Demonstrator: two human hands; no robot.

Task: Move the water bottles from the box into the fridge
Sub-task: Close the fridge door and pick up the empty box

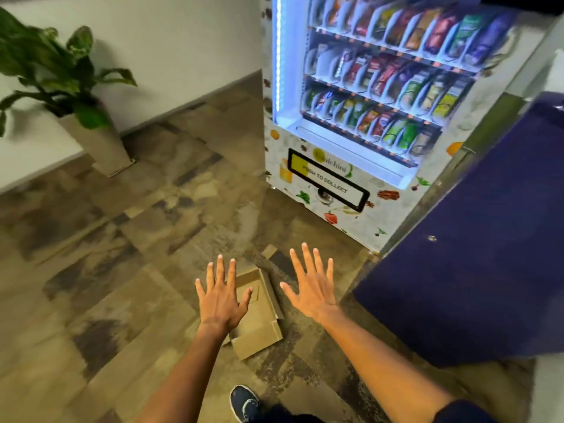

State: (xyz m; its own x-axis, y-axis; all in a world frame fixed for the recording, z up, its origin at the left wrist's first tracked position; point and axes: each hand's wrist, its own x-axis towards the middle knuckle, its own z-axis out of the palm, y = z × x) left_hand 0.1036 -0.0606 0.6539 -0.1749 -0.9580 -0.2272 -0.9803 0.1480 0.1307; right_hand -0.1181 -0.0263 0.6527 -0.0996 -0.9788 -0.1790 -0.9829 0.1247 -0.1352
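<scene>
A brown cardboard box (pixel 259 319) lies on the floor in front of me, its flaps shut as far as I can tell; no water bottles show. My left hand (pixel 220 296) hovers above the box's left part, fingers spread and straight, holding nothing. My right hand (pixel 314 285) is held out to the right of the box, fingers also spread, empty. At the right a dark blue door (pixel 476 270) stands open toward me; the cabinet behind it is out of frame.
A lit snack vending machine (pixel 366 117) stands ahead, right of centre, with a collect flap (pixel 328 180) low down. A potted plant (pixel 70 96) stands by the white wall at left. My dark shoe (pixel 244 403) is at the bottom. The floor (pixel 122 254) is patterned brown.
</scene>
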